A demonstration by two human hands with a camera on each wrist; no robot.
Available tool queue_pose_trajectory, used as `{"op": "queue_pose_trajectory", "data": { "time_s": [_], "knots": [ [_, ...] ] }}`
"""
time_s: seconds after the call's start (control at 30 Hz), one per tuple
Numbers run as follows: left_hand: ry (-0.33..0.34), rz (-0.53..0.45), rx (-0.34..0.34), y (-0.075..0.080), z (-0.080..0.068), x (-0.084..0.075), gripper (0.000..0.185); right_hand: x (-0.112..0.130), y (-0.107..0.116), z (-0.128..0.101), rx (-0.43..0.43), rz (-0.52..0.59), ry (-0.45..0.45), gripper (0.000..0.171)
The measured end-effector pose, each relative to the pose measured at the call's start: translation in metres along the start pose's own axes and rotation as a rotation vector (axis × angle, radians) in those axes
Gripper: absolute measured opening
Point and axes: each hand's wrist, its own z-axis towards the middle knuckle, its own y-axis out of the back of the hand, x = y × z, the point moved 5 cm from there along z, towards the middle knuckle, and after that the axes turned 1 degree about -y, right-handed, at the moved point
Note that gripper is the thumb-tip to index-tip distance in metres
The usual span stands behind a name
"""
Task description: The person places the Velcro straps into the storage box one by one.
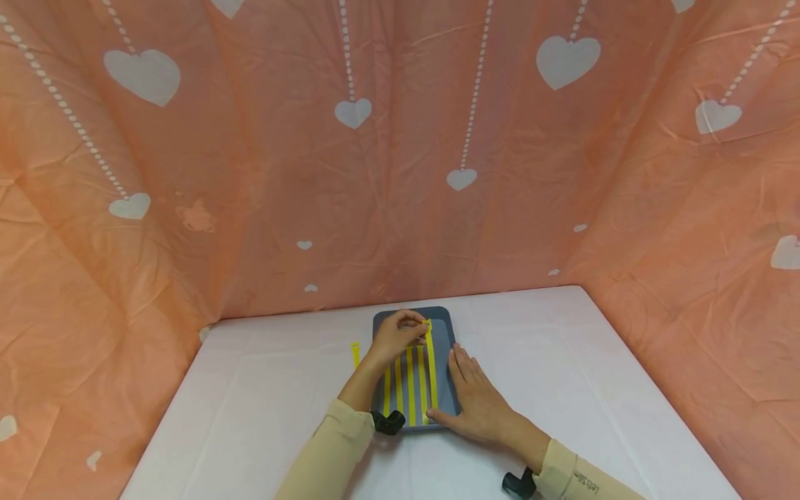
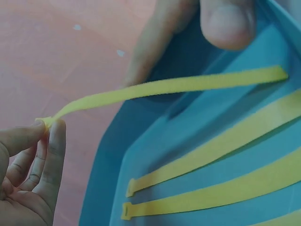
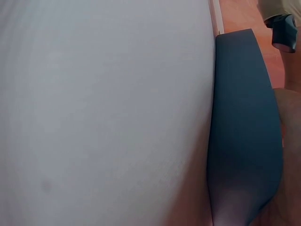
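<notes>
A grey-blue tray (image 1: 444,368) sits on the table with several yellow hook-and-loop cable ties laid lengthwise in it, side by side. My left hand (image 1: 392,337) reaches over the tray and pinches the slotted end of the rightmost yellow cable tie (image 2: 164,87) between thumb and fingertips. That end is raised, and the strap slants down to the tray's near side. Along the tray's right edge rests my right hand (image 1: 478,403), fingers straight, its thumb by the strap's near end. Two neighbouring ties (image 2: 188,174) lie on the tray's floor in the left wrist view.
Another yellow tie (image 1: 355,353) lies on the white table (image 1: 281,375) left of the tray, partly hidden by my left arm. A pink curtain (image 1: 400,229) with white hearts encloses the back and sides. The right wrist view shows the tray's outer wall (image 3: 244,117).
</notes>
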Motion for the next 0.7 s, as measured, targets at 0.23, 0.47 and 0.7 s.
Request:
{"op": "queue_pose_trajectory", "data": {
  "time_s": [0.23, 0.47, 0.7],
  "knots": [
    [-0.012, 0.070, 0.011, -0.004, 0.001, 0.006, 0.026, 0.002, 0.001, 0.000, -0.016, 0.017, 0.007, 0.119],
    [0.016, 0.124, 0.021, -0.008, 0.002, 0.013, 0.021, 0.002, 0.001, -0.002, -0.081, 0.027, 0.026, 0.119],
    [0.021, 0.197, 0.018, -0.009, 0.006, 0.017, 0.019, 0.001, 0.000, -0.002, -0.054, 0.026, 0.023, 0.119]
  ]
}}
